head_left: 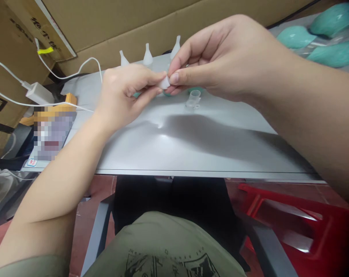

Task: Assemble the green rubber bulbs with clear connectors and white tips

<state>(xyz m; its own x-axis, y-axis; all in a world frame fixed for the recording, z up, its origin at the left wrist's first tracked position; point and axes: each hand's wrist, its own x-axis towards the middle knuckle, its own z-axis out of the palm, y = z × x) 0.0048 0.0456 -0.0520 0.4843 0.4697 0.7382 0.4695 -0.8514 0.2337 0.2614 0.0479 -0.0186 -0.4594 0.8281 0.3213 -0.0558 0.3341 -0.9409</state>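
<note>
Above the table, a small white cone-shaped plastic piece (164,82) is pinched between the fingers of my left hand (124,86) and my right hand (217,57). Both hands are closed on it, and fingers cover part of it. Behind them stand white pieces with narrow tips: one at the left (123,58), a middle one (147,55) and one at the right (176,47), their lower parts hidden. A clear plastic cup-like part (193,100) is on the table below my right hand. Bits of teal show behind my fingers, too covered to name.
The grey table (163,154) backs onto a cardboard wall (128,23). Teal rounded items (334,23) in clear plastic lie at the far right. A white charger (40,93) with cables, an orange block (70,99) and a blurred flat object (55,136) are left. A red stool (330,231) stands below right.
</note>
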